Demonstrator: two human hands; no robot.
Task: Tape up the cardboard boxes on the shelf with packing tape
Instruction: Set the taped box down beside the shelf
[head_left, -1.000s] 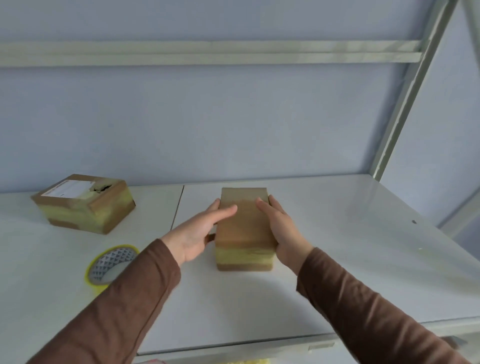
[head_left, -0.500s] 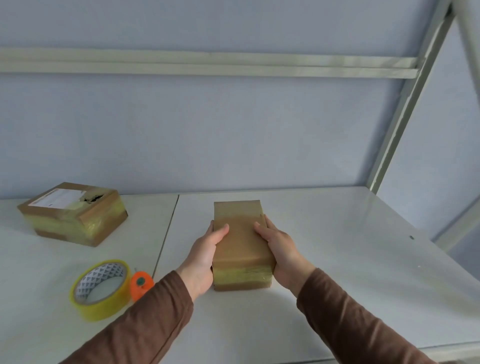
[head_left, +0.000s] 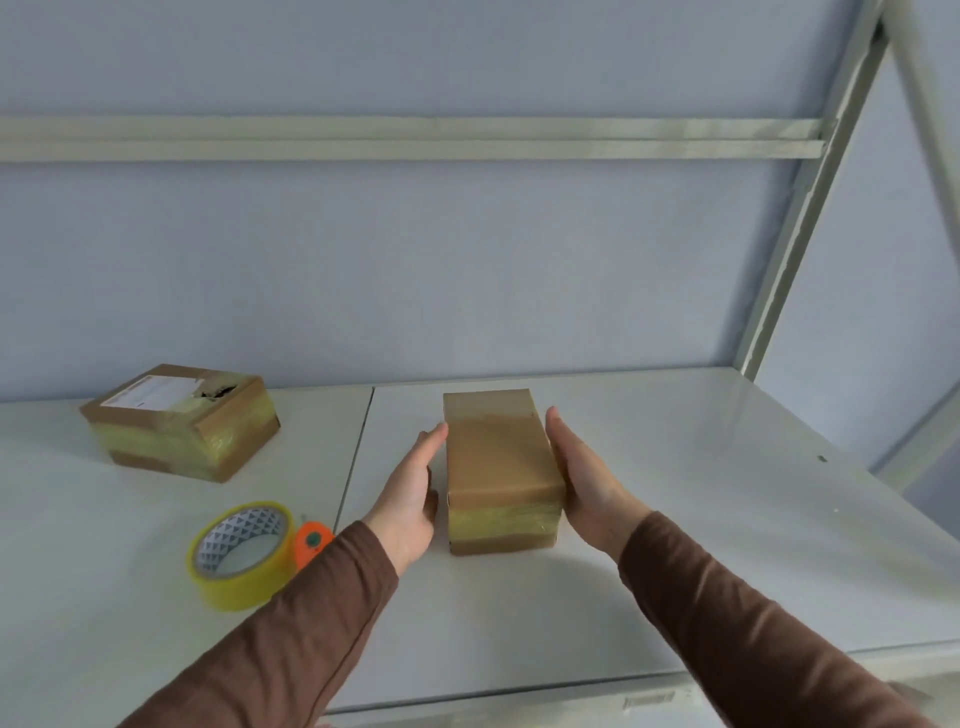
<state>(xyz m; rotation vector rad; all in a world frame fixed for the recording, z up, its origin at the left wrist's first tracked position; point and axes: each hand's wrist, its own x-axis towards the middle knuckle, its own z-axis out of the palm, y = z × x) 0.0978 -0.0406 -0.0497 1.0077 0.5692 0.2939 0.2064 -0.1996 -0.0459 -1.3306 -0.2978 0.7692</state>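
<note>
A small brown cardboard box (head_left: 498, 457) stands in the middle of the white shelf (head_left: 701, 519), with a yellowish tape band round its near end. My left hand (head_left: 413, 493) lies flat against its left side, fingers straight. My right hand (head_left: 584, 478) lies flat along its right side, fingers straight too. A second, wider box (head_left: 179, 421) with a white label, a torn top and tape round its sides sits at the back left. A yellow roll of packing tape (head_left: 239, 553) lies at the front left, with an orange cutter (head_left: 311, 543) just to its right.
A seam (head_left: 358, 457) splits the shelf surface between the roll and the middle box. A metal upright (head_left: 795, 218) rises at the back right, and a crossbar (head_left: 415, 137) runs along the wall above. The shelf's front edge (head_left: 623, 691) is close below my arms.
My thumbs and fingers have come off the top of the middle box and both hands now lie flat along its sides. The camera has tilted, bringing the roll and cutter into fuller view.
</note>
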